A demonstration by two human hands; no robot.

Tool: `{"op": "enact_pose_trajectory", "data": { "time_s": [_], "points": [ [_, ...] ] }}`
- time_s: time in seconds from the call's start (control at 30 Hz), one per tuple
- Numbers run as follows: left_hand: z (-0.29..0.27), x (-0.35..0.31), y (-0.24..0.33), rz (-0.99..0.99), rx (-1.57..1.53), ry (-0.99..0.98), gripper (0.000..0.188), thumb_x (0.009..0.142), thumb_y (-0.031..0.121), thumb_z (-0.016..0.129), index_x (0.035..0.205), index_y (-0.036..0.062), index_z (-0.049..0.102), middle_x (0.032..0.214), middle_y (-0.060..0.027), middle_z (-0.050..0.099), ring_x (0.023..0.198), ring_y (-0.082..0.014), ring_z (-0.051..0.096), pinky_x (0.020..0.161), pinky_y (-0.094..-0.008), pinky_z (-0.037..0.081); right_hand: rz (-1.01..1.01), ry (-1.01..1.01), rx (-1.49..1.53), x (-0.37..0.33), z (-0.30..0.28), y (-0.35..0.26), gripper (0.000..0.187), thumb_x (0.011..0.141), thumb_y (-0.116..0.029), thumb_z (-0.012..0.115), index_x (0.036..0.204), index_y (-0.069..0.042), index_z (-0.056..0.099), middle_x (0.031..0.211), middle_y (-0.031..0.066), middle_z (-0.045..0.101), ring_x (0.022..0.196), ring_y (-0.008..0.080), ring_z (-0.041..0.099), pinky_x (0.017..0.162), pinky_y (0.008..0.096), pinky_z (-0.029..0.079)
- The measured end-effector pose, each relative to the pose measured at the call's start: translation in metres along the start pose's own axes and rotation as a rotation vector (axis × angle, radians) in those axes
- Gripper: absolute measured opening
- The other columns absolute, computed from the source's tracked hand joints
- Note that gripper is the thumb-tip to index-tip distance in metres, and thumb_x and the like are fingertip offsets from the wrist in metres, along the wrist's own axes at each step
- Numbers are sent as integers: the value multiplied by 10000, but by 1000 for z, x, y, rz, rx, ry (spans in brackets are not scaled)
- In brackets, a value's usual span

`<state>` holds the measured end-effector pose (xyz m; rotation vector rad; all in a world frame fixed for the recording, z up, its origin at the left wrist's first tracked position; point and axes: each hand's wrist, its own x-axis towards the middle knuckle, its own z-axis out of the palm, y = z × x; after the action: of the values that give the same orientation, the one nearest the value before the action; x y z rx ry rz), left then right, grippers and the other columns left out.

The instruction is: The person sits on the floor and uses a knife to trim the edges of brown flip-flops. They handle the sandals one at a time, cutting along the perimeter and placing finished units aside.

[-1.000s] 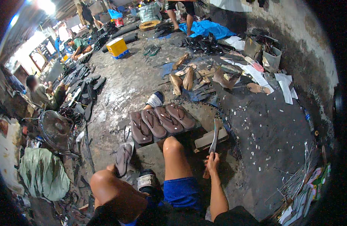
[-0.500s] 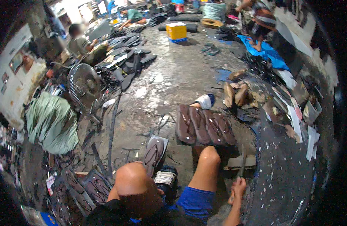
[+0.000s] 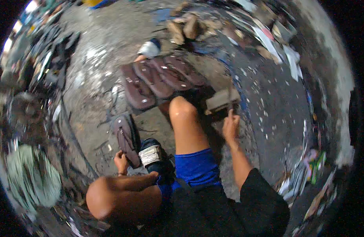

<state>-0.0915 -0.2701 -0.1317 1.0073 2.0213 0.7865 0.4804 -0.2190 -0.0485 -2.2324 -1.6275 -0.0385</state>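
My left hand (image 3: 120, 162) grips the near edge of a brown flip-flop (image 3: 126, 136), which lies on a dark, larger sheet on the floor beside my left foot. In my right hand (image 3: 231, 128) is a knife (image 3: 230, 96), its thin blade pointing away from me. The blade lies over or just above a pale, worn block (image 3: 217, 102); contact cannot be made out. Several more brown flip-flops (image 3: 138, 93) stand in a slanted row beyond my right knee. My left foot, in dark and white footwear (image 3: 152, 154), is close to the single flip-flop.
A green-covered bundle (image 3: 32, 177) and a blurred fan (image 3: 28, 114) stand at the left. Wooden shoe-shaped forms (image 3: 191, 27) lie at the far middle. Dark sheeting (image 3: 268, 98) dotted with white scraps covers the right side. Loose strips (image 3: 294, 61) lie farther right.
My view has tilted down and turned right. My left hand has come into view at the flip-flop. My right hand still holds the knife, now nearer the block.
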Motion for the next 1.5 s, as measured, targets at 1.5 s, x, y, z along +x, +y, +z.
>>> {"op": "enact_pose_trajectory", "data": {
  "time_s": [1.5],
  "points": [
    [-160,-9,349,283,-189,-12,514,856,264,713,1229,-23,505,1092,-70,608,908,-176,594,808,-316,481,693,-77,614,-104,-66,18,591,954,-232,526,1421,13,260,1197,216,552,1008,343,593,841,401,501]
  ]
}}
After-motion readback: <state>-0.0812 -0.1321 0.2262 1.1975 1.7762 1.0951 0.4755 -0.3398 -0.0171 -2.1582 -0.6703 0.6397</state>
